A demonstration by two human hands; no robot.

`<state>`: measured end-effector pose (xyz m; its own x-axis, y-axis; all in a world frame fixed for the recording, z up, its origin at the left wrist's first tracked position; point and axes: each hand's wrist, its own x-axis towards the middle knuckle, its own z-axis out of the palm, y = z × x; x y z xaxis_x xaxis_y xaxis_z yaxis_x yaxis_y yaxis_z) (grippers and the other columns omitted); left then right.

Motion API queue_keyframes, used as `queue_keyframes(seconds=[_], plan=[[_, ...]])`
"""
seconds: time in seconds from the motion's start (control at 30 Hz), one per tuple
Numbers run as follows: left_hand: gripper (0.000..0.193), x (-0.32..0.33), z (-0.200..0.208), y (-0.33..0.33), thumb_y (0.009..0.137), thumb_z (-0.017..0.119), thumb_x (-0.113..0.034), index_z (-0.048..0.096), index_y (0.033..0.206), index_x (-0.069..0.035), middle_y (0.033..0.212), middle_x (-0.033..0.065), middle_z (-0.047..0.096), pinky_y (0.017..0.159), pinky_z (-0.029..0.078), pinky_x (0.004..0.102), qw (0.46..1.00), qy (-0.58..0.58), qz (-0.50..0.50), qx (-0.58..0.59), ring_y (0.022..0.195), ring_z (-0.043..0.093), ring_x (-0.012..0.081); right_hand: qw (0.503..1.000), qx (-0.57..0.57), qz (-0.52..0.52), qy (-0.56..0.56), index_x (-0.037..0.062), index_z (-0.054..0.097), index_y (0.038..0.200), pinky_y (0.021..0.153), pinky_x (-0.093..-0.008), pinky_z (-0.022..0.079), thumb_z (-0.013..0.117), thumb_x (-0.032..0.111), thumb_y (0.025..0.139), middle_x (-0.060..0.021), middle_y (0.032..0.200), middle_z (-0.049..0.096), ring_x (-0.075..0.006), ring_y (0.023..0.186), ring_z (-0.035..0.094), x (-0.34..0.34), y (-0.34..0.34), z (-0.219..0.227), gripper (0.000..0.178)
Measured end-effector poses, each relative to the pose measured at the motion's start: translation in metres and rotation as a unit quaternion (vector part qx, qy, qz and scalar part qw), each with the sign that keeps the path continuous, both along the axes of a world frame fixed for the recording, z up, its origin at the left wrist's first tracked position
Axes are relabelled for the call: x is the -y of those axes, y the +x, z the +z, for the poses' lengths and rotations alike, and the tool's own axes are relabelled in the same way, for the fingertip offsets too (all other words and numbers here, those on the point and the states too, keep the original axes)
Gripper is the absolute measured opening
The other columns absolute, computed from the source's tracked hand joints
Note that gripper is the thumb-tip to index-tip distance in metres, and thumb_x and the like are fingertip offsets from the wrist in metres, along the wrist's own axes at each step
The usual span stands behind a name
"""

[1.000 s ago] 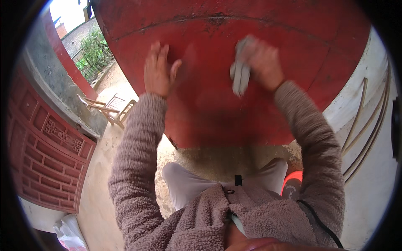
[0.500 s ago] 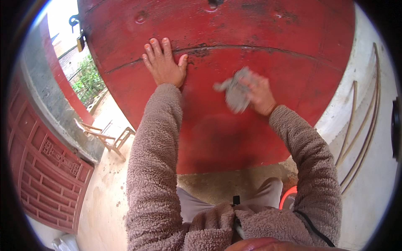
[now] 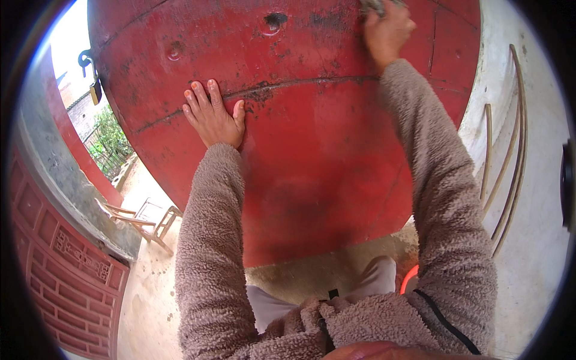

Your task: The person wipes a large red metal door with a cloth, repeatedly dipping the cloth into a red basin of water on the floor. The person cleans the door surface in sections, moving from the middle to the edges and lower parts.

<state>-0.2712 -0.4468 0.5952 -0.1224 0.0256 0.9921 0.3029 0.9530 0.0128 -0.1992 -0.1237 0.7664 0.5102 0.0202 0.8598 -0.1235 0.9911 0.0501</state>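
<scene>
A red panel (image 3: pixel 324 156) under a flat left hand (image 3: pixel 216 122) and a right hand (image 3: pixel 389 36) with a grey cloth (image 3: pixel 375 6)

The red panel fills the middle of the view, crossed by a dark, curved seam with worn patches along it. To its left is a lattice door (image 3: pixel 66 282); to its right, long bent poles (image 3: pixel 516 156) lean on a pale wall (image 3: pixel 543 198). A wooden chair (image 3: pixel 141 222) stands on the floor (image 3: pixel 150 288), and part of an orange bucket (image 3: pixel 409 279) shows beside the right sleeve.

The left hand lies spread across the seam, its fingers released and grasping nothing. It looks like a good brace: a flat palm should spread the weight evenly.

The right hand, above the seam, has its fingers closed around the grey cloth at the top edge of the view, which cuts part of it off. Even strokes with the cloth spread under the palm would probably serve better than a bunched corner, with lighter pressure over the flaked paint.

Smaller still, a padlock (image 3: pixel 95 91) hangs at the panel's left edge, and a dent (image 3: pixel 274 23) near the top would likely need a fingertip behind the cloth.
</scene>
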Motion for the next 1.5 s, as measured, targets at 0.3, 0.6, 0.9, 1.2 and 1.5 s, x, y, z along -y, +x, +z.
queue_keyframes(seconds=[0.3,0.6,0.9,1.2,1.5], plan=[[0.080,0.001,0.003,0.007,0.086,0.058,-0.047,0.023,0.151,-0.015,0.157,0.0170,0.015,0.115,0.010,0.0538,0.999,-0.002,-0.015,0.033,0.144,0.013,0.0386,0.868,0.203,0.005,0.453,0.0200,0.066,0.100,0.080,-0.0423,0.046,0.059,0.017,0.079,-0.0007,0.120,0.059,-0.0261,0.115,0.054,0.156,-0.019,-0.079,0.023],[0.080,0.010,-0.007,-0.001,0.086,0.060,-0.045,0.024,0.150,-0.015,0.157,0.0152,0.016,0.115,0.010,0.0534,1.000,-0.014,-0.004,-0.024,0.145,0.013,0.0365,0.961,0.101,-0.012,0.257,0.0065,0.066,0.104,0.089,-0.0433,0.051,0.062,0.002,0.069,-0.0173,0.112,0.066,-0.0343,0.105,0.063,-0.041,0.039,-0.007,0.036],[0.075,0.000,-0.002,0.001,0.091,0.051,-0.047,0.022,0.151,-0.013,0.158,0.0153,0.015,0.115,0.011,0.0544,0.999,-0.011,-0.002,-0.036,0.145,0.012,0.0377,0.947,0.145,0.017,-0.285,0.0173,0.068,0.109,0.086,-0.0470,0.048,0.069,0.027,0.073,-0.0186,0.109,0.062,-0.0387,0.100,0.059,-0.170,0.016,-0.083,0.037],[0.077,0.006,-0.004,-0.004,0.091,0.049,-0.051,0.020,0.151,-0.014,0.158,0.0160,0.013,0.114,0.011,0.0559,0.999,-0.022,0.013,-0.028,0.144,0.011,0.0384,0.886,0.226,-0.069,0.399,0.0199,0.068,0.099,0.083,-0.0427,0.044,0.068,0.015,0.073,-0.0054,0.124,0.059,-0.0265,0.112,0.056,-0.023,0.012,-0.073,0.027],[0.075,-0.005,-0.002,-0.002,0.092,0.047,-0.049,0.020,0.152,-0.013,0.157,0.0173,0.014,0.114,0.012,0.0553,0.998,-0.024,0.007,-0.059,0.143,0.014,0.0407,0.965,0.136,-0.091,-0.207,0.0137,0.066,0.104,0.086,-0.0494,0.046,0.064,0.015,0.074,-0.0149,0.106,0.062,-0.0364,0.102,0.056,-0.254,0.021,-0.079,0.030]])
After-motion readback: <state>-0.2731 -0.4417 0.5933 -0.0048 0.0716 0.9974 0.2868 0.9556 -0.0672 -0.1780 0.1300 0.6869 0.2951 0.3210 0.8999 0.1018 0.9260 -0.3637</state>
